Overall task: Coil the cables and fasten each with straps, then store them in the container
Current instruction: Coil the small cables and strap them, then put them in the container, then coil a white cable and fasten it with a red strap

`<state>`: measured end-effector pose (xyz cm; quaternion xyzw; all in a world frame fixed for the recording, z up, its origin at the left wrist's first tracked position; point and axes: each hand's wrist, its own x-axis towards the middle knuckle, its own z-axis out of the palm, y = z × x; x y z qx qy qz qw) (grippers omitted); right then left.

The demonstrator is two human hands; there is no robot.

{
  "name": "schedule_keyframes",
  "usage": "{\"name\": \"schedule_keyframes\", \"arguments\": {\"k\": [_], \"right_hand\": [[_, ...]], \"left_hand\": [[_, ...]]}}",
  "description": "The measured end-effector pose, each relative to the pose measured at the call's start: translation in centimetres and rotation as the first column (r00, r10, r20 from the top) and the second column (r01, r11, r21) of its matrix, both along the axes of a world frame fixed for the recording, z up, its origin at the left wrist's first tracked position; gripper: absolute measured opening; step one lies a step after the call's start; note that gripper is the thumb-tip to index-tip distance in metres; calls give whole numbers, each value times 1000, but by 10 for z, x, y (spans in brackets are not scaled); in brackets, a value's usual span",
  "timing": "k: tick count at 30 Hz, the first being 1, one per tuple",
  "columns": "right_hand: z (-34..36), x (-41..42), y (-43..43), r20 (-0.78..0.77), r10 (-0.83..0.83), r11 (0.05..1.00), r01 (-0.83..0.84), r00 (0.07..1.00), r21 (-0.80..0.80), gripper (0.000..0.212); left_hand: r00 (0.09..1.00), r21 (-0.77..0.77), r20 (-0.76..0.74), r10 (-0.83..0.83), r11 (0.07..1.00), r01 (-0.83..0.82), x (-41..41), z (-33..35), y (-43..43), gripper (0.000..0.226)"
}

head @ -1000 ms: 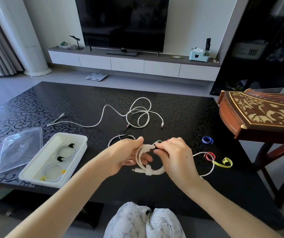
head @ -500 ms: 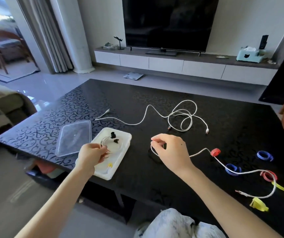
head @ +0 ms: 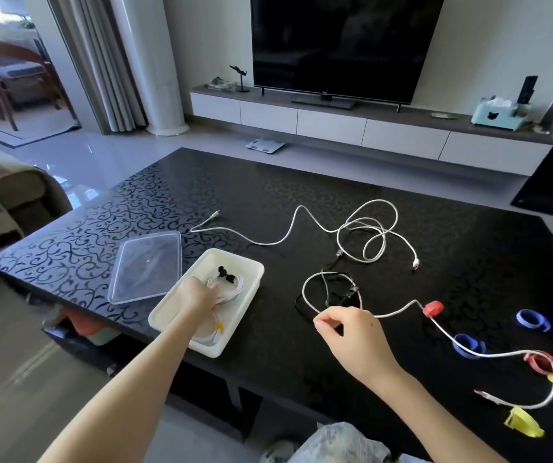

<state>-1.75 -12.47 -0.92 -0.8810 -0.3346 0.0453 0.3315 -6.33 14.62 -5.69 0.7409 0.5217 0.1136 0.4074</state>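
Note:
The white container (head: 255,266) sits near the table's front left edge. Inside it lie strapped white coils, one with black ties (head: 226,275) and one with a yellow tie (head: 218,326). My left hand (head: 197,296) reaches into the container, fingers curled on a coiled white cable (head: 231,293) lying there. My right hand (head: 352,333) pinches a loose white cable (head: 398,310) that loops left and trails right. A black cable (head: 342,293) lies tangled under that loop. Another loose white cable (head: 370,235) lies further back.
A clear lid (head: 148,265) lies left of the container. Straps lie at the right: red (head: 433,308), blue (head: 532,320), blue (head: 467,344), red (head: 540,362) and yellow (head: 522,422). A sofa stands far left, a TV unit beyond the table.
My left hand carried the strapped white coil from the table's middle left into the container. My right hand let go of that coil and took hold of the loose white cable.

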Motion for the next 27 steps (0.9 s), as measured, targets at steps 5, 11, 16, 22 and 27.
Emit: {"name": "schedule_keyframes", "arguments": {"k": [5,11,16,22,27], "right_hand": [[0,4,-17,-14,-61,998,61,998,18,12],[-12,19,-72,-24,-252,967,251,967,-32,12],[-29,30,-114,0,-390,920,389,921,-54,18],[-34,55,-119,131,-360,923,373,924,-91,43],[-37,82,-86,397,-156,925,275,905,-263,39]], "left_hand": [[898,468,-421,-128,817,336,-3,27,-12,34],[856,680,-212,-472,558,476,14,29,-68,17],[525,653,-436,-731,144,744,49,9,-141,29],[508,556,-608,-610,130,821,73,-10,-165,29],[457,618,-515,-725,55,784,72,-13,-152,38]]}}
